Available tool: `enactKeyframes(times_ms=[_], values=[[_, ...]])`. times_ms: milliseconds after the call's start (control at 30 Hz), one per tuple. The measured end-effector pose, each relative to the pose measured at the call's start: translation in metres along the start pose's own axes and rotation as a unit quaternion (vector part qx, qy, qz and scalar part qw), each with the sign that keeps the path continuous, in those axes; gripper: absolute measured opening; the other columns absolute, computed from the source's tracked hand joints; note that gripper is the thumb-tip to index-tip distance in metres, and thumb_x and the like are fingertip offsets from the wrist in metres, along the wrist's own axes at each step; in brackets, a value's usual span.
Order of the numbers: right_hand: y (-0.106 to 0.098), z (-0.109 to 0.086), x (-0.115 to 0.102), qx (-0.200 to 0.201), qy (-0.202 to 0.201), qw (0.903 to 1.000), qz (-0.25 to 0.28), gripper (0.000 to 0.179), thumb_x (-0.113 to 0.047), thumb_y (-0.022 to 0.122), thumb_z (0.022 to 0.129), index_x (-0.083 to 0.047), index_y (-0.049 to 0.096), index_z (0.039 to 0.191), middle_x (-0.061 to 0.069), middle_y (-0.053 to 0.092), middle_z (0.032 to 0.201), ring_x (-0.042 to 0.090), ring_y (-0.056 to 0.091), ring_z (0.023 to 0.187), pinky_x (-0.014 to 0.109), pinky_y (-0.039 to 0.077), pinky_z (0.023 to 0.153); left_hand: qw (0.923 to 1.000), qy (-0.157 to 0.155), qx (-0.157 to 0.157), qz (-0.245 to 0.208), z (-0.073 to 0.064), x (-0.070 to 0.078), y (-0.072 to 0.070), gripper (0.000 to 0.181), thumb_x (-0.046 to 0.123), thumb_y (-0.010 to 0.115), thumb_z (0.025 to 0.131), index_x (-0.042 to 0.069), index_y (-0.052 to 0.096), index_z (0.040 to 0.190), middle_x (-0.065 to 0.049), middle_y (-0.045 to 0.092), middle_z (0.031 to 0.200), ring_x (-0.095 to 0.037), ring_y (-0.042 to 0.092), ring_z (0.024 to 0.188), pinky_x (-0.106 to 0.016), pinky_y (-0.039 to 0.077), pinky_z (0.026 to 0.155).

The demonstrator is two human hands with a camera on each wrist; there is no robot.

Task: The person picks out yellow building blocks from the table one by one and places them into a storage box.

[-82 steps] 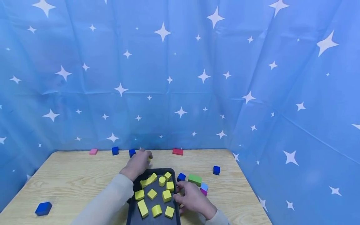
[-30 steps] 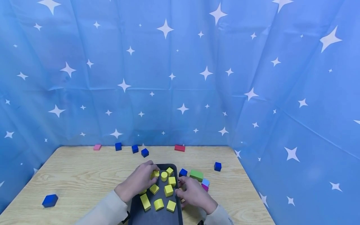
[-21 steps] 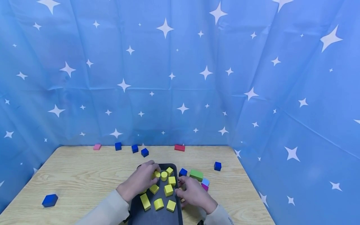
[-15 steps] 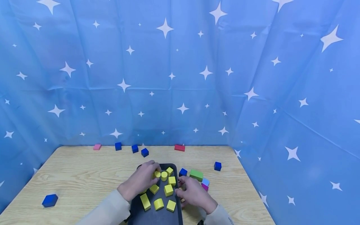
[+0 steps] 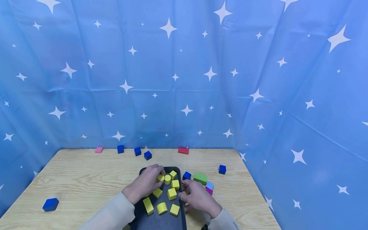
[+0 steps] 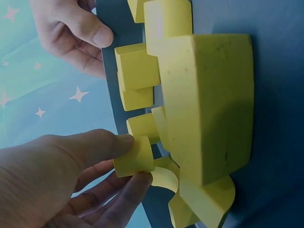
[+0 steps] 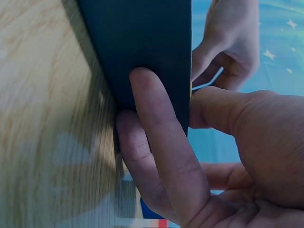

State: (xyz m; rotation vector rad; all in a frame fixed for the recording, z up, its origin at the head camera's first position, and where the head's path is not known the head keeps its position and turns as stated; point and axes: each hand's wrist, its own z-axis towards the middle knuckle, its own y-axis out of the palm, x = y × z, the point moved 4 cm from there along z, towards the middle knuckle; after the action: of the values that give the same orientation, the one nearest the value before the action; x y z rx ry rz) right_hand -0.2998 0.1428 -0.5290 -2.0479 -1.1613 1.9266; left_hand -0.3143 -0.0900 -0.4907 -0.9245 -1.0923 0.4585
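Note:
My left hand [image 5: 145, 182] is over the far left part of a dark tray [image 5: 165, 222]. Between thumb and fingertips it pinches a yellow cylinder block [image 6: 137, 157], which stands out plainly in the left wrist view. Several other yellow blocks lie in the tray, among them a short cylinder [image 5: 167, 180], a long bar [image 5: 148, 206] and a half-round piece [image 5: 162, 208]. A curved yellow piece [image 6: 165, 175] is mostly covered by my left hand in the head view. My right hand [image 5: 199, 198] grips the tray's right side, thumb at the rim and fingers along the outer wall.
Right of the tray lie a blue cube [image 5: 187, 175], a green block [image 5: 200, 178], a light blue block [image 5: 210, 185] and a magenta block [image 5: 209, 190]. Pink [image 5: 99, 149] and red [image 5: 183, 150] blocks and blue cubes line the table's back edge, before a starry curtain [image 5: 184, 80].
My left hand has come from behind the tray's far edge to inside it with the yellow cylinder, uncovering a blue cube at the back. The right hand keeps its grip on the tray.

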Motion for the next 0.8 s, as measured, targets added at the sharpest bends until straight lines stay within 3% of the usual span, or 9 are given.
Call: enactKeyframes(times_ms=[267, 800], values=[[0.001, -0.001, 0.0, -0.004, 0.011, 0.9997, 0.02, 0.062, -0.016, 0.08, 0.109, 0.006, 0.06, 0.163, 0.015, 0.078, 0.129, 0.02, 0.082, 0.087, 0.036, 0.071, 0.063, 0.9999, -0.009, -0.003, 0.006, 0.0, 0.001, -0.002, 0.023, 0.001, 0.089, 0.099, 0.002, 0.078, 0.119, -0.012, 0.075, 0.11, -0.018, 0.063, 0.09, -0.039, 0.063, 0.077], [0.001, -0.004, -0.001, -0.009, 0.005, 0.9997, 0.023, 0.062, -0.018, 0.08, 0.11, 0.006, 0.06, 0.163, 0.014, 0.079, 0.13, 0.019, 0.082, 0.09, 0.035, 0.071, 0.064, 0.9993, -0.014, 0.017, 0.03, -0.01, 0.0, -0.017, 0.027, 0.01, 0.088, 0.103, 0.003, 0.083, 0.128, -0.016, 0.08, 0.119, -0.028, 0.078, 0.101, -0.049, 0.07, 0.089]])
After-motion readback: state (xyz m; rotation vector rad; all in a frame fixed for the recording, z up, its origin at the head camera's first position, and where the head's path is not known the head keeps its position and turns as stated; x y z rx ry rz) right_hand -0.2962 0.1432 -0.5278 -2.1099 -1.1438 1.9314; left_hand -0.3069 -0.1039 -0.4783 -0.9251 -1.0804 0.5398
